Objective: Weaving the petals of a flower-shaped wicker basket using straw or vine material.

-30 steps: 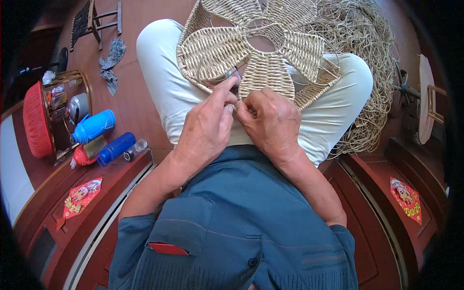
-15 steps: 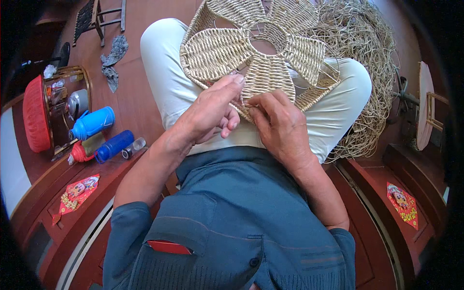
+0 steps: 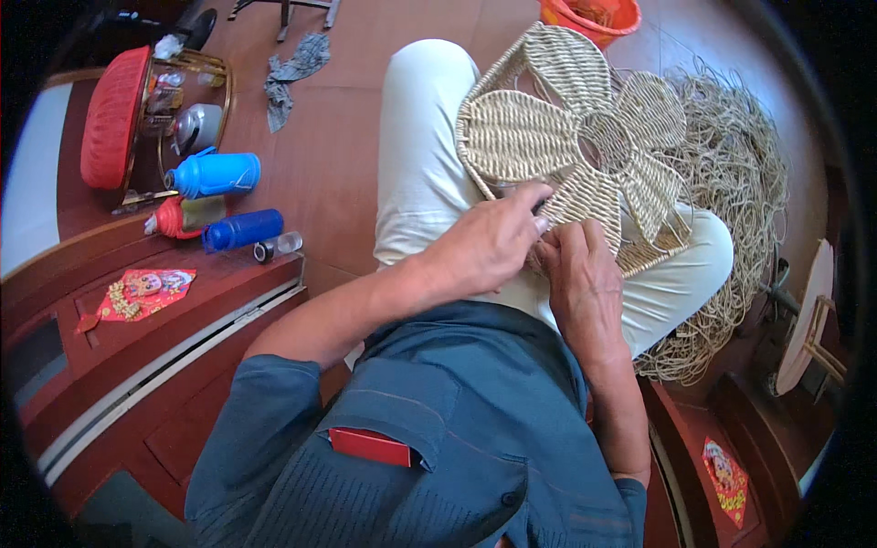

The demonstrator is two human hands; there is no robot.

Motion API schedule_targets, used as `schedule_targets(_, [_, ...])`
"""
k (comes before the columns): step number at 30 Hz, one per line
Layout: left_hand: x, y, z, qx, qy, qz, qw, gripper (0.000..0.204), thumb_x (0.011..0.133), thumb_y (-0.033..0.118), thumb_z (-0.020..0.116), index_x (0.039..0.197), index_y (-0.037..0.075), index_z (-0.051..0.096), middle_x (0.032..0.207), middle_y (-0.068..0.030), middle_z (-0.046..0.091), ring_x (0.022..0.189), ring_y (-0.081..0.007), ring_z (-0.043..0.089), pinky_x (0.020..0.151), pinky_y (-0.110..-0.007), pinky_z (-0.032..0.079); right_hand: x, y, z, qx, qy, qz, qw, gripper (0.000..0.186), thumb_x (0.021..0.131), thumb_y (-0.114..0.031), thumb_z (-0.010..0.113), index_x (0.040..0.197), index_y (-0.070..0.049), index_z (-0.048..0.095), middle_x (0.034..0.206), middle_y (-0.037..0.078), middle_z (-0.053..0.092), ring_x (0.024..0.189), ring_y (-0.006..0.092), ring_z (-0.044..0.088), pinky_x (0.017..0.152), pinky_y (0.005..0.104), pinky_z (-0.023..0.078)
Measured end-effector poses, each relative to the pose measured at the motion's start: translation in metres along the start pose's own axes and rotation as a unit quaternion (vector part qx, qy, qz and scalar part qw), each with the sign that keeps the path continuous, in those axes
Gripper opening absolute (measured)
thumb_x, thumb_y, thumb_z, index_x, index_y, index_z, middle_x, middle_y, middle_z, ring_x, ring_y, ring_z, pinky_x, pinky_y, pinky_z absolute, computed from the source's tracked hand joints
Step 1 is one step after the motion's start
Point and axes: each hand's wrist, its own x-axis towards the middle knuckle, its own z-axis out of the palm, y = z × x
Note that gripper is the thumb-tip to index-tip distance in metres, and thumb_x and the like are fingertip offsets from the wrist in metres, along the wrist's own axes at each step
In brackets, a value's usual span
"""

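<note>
Past your blue shirt [image 3: 484, 365], your left hand [image 3: 484, 240] curls loosely beside a small dark object [image 3: 539, 205], and your right hand [image 3: 586, 279] bunches its fingers at a petal's lower edge; whether either grips anything cannot be told. The woven, flower-shaped straw piece [image 3: 521, 137] rests across your lap, with heaped cord [image 3: 731, 151] beyond at right and an orange bucket [image 3: 610, 26] farthest.

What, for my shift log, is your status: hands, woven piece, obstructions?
Left hand, right hand close together at woven piece, near edge. Exact grip hidden. Rope heap to the right, clear of hands.
</note>
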Motion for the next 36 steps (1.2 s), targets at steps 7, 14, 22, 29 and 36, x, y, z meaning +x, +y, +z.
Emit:
schedule_targets(7, [-0.017,-0.005,0.011,0.088,0.125,0.177,0.972,0.038,0.101,-0.002,0.053,0.138,-0.003,0.060,0.116,-0.0245,0.067,0.104,-0.0424,0.071,0.092,-0.046,0.059,-0.006,-0.005,0.012,0.023,0.047,-0.043,0.998,0.012,0.104,-0.012,0.067,0.112,-0.005,0.061,0.099,0.017,0.066,0.090,0.0394,0.067,0.079,0.0494,0.054])
schedule_targets(14, [-0.015,0.005,0.019,0.031,0.121,0.211,0.969,0.034,0.099,0.002,0.058,0.133,-0.002,0.063,0.107,-0.0216,0.068,0.099,-0.0390,0.070,0.088,-0.048,0.057,-0.009,-0.005,-0.009,0.442,0.028,0.096,0.891,0.010,0.106,-0.005,0.068,0.113,-0.002,0.062,0.093,-0.001,0.062,0.085,0.0072,0.057,0.075,0.0244,0.047])
schedule_targets(22, [-0.021,0.032,-0.025,-0.150,-0.061,0.096,0.982,0.017,0.104,0.020,0.074,0.109,0.003,0.076,0.088,-0.0007,0.070,0.079,-0.0090,0.061,0.070,-0.030,0.050,-0.032,0.028,-0.059,0.492,0.005,0.130,0.861,0.007,0.106,-0.005,0.063,0.112,0.000,0.063,0.095,0.003,0.063,0.080,0.0106,0.059,0.074,0.0252,0.049])
schedule_targets(29, [-0.020,0.046,-0.048,-0.063,-0.109,-0.034,0.991,0.011,0.099,0.013,0.079,0.106,0.005,0.079,0.083,0.0045,0.068,0.075,-0.0024,0.055,0.065,-0.022,0.043,-0.039,0.044,-0.053,0.546,0.011,0.151,0.824,0.014,0.107,-0.009,0.070,0.118,0.000,0.069,0.100,0.002,0.068,0.084,0.0074,0.062,0.077,0.0241,0.051])
schedule_targets(36, [-0.017,0.048,-0.064,0.039,-0.115,-0.073,0.990,0.017,0.099,0.012,0.078,0.111,0.000,0.077,0.091,-0.0017,0.073,0.082,-0.0071,0.062,0.074,-0.025,0.049,-0.041,0.050,-0.050,0.499,0.040,0.163,0.850,0.013,0.107,-0.010,0.070,0.115,0.001,0.071,0.099,0.001,0.071,0.085,0.0072,0.064,0.079,0.0242,0.053])
